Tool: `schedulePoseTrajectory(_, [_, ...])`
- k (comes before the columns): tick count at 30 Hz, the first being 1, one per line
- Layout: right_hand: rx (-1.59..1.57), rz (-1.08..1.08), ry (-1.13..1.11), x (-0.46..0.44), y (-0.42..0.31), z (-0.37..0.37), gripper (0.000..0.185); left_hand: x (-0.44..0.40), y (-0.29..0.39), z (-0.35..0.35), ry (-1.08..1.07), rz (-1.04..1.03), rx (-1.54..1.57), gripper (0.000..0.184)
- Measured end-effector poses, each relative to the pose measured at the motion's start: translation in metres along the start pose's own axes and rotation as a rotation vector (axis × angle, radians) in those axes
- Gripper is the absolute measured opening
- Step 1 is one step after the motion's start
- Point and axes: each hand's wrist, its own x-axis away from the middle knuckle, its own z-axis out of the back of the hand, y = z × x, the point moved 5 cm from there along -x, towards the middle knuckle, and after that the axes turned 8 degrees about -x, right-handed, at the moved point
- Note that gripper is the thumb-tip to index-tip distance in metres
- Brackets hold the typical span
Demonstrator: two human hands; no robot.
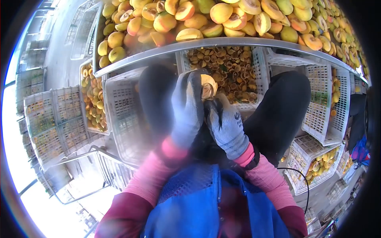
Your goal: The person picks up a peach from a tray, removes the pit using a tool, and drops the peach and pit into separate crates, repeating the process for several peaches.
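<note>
My left hand, in a grey-blue knit glove with a dark palm, is wrapped around a peach half. The cut side of the fruit faces up and shows a brown hollow or stone. My right hand, gloved alike, is closed just below the peach half, its dark fingertips against or very near the fruit. Whatever sits in the right fingers, if anything, is hidden. Both hands are held between my knees, above a white crate of brown stones or scraps.
A metal-edged table piled with yellow-orange peaches, many cut, stands ahead. Crates of fruit stand at the left and lower right. A pale bin is by my left leg, stacked crates to the right.
</note>
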Motion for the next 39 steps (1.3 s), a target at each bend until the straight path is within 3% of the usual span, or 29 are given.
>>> schedulePoseTrajectory(1, [-0.001,0.011,-0.003,0.001,-0.001,0.0,0.026,0.003,0.0,-0.001,0.003,0.091,0.027,0.021])
schedulePoseTrajectory(7, [-0.105,-0.089,-0.13,0.019,0.015,-0.006,0.042,0.011,-0.006,-0.001,-0.056,0.123,0.106,0.022])
schedulePoseTrajectory(10, [-0.32,-0.007,-0.134,0.026,0.038,-0.018,0.041,0.002,0.0,-0.002,-0.266,0.099,0.016,0.021])
schedulePoseTrajectory(11, [-0.534,-0.155,-0.215,0.031,0.051,-0.021,0.039,0.003,-0.004,-0.003,-0.314,-0.184,-0.179,0.024])
schedulePoseTrajectory(12, [-0.735,-0.322,-0.266,0.033,0.055,-0.021,0.037,0.003,-0.004,-0.004,-0.329,-0.115,-0.126,0.025])
schedulePoseTrajectory(14, [-1.335,-1.067,-0.537,0.035,0.023,-0.016,0.033,0.003,-0.002,-0.004,-0.352,0.015,-0.024,0.027])
schedulePoseTrajectory(15, [-1.74,-1.12,-0.712,0.044,0.028,-0.03,0.044,0.007,-0.012,-0.007,-0.4,0.194,0.059,0.029])
schedulePoseTrajectory(16, [-1.925,-1.116,-0.734,0.045,0.029,-0.035,0.046,0.012,-0.021,-0.01,-0.429,0.378,0.136,0.031])
schedulePoseTrajectory(19, [-2.344,-1.122,-0.765,0.045,0.025,-0.04,0.052,0.015,-0.025,-0.015,-0.281,0.302,0.231,0.028])
schedulePoseTrajectory(21, [-2.432,-1.085,-0.744,0.043,0.015,-0.036,0.051,0.016,-0.016,-0.008,-0.153,-0.018,0.013,0.027])
schedulePoseTrajectory(22, [-2.477,-1.071,-0.729,0.041,0.012,-0.035,0.051,0.018,-0.032,-0.011,-0.19,0.388,0.35,0.024])
schedulePoseTrajectory(23, [-2.578,-0.959,-0.804,0.033,0.013,-0.03,0.048,0.025,-0.043,-0.012,-0.063,0.808,0.691,0.02])
schedulePoseTrajectory(24, [-2.64,-0.812,-0.87,0.026,0.016,-0.026,0.044,0.017,-0.046,0.007,-0.034,0.641,0.502,0.021])
schedulePoseTrajectory(27, [-2.176,-1.073,-0.542,0.028,0.059,-0.037,0.043,-0.01,-0.036,0.069,0.177,0.181,-0.185,0.026])
schedulePoseTrajectory(29, [-1.821,-1.252,-0.315,0.04,0.1,-0.047,0.044,-0.042,-0.004,0.103,0.24,-0.131,-0.884,0.027])
schedulePoseTrajectory(30, [-1.738,-1.252,-0.276,0.039,0.104,-0.044,0.045,-0.057,-0.005,0.111,0.196,-0.211,-1.271,0.028])
schedulePoseTrajectory(32, [-1.581,-1.24,-0.199,0.033,0.11,-0.041,0.045,-0.082,-0.013,0.107,0.033,-0.311,-1.521,0.034])
schedulePoseTrajectory(34, [-1.247,-1.078,-0.08,0.027,0.115,-0.041,0.046,-0.096,0.017,0.061,0.028,-0.389,-1.044,0.037])
schedulePoseTrajectory(36, [-1.144,-1.069,-0.05,0.019,0.11,-0.038,0.046,-0.115,0.022,0.017,-0.167,-0.376,-1.046,0.039])
schedulePoseTrajectory(39, [-1.252,-1.207,-0.059,0.009,0.095,-0.027,0.046,-0.154,-0.004,-0.019,-0.455,-0.312,-1.295,0.041])
